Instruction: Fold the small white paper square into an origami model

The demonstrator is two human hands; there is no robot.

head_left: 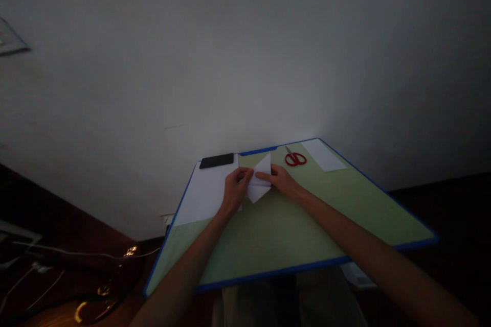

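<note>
against a plain pale wall [245,61]: green surface [326,209], blue-edged. large white sheet [201,191] flat over its left part; narrower white strip [326,156] at far right. left hand [237,184] and right hand [283,179] near each other, toward the far side. both grips closed on one folded white paper [259,190], left fingers pinching its left edge, right thumb laid across its face; paper held between them, points up and down. black flat slab [217,161] on the large sheet's far end. smallest: red-handled scissors [293,155], beyond the right hand, blades pointing away.
</note>
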